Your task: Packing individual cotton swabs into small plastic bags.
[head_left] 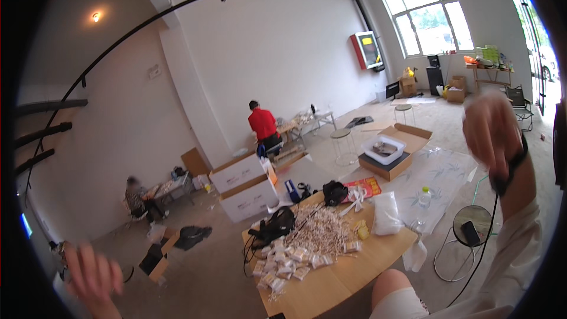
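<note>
Both hands are hanging in the air, away from the table.

The left hand [91, 274] is spreading its fingers, blurred, low at the left, holding nothing. The right hand [490, 130] is rising at the right, fingers curled loosely; whether they are gripping anything I cannot tell. A black cable [487, 236] is trailing below its wrist. The wooden table [348, 272] is sitting well apart between them, carrying a heap of small packets [295, 254] and a white bag [387, 212].

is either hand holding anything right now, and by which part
Neither. The left hand is raised, fingers spread and empty. The right hand is blurred, nothing visible in it; a black band with a dangling cable sits on its wrist.
</note>
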{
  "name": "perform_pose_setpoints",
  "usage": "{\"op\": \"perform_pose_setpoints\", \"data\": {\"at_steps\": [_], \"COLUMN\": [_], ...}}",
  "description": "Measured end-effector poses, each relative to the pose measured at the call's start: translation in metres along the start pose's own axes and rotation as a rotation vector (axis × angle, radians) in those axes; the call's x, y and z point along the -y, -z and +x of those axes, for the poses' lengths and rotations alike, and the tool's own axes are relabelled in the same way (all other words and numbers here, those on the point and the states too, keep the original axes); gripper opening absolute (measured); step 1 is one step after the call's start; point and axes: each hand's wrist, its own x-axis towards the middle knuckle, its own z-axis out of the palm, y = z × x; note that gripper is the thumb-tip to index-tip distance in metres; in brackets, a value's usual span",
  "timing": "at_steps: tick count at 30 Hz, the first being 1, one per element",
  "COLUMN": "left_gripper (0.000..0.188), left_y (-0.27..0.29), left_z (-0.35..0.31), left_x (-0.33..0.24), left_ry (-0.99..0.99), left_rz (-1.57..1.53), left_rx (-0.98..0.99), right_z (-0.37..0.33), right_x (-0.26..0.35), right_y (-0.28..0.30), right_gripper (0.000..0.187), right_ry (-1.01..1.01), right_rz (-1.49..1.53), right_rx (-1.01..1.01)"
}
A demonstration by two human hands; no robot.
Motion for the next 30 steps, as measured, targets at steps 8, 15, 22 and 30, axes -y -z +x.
{"op": "perform_pose_setpoints", "data": {"at_steps": [8, 15, 22, 30], "left_gripper": [0.021, 0.015, 0.030, 0.029], "left_y": [0.100, 0.058, -0.080, -0.089], "left_z": [0.066, 0.009, -0.044, -0.151], "left_x": [0.130, 0.378, 0.534, 0.656], "left_ry": [0.603, 0.632, 1.161, 1.252], "left_rz": [1.734, 0.558, 0.102, 0.654], "left_rx": [-0.027, -1.047, -0.453, -0.235], "right_z": [-0.031, 0.089, 0.188, 0.235], "right_x": [-0.045, -0.232, -0.469, -0.593], "right_y": [0.165, 0.144, -0.071, -0.203], "right_gripper": [0.029, 0.027, 0.037, 0.030], "right_ry": [-0.359, 0.243, -0.426, -0.412], "right_rz": [-0.932, 0.026, 0.395, 0.647], "right_rx": [-1.513, -1.349, -0.145, -0.122]}}
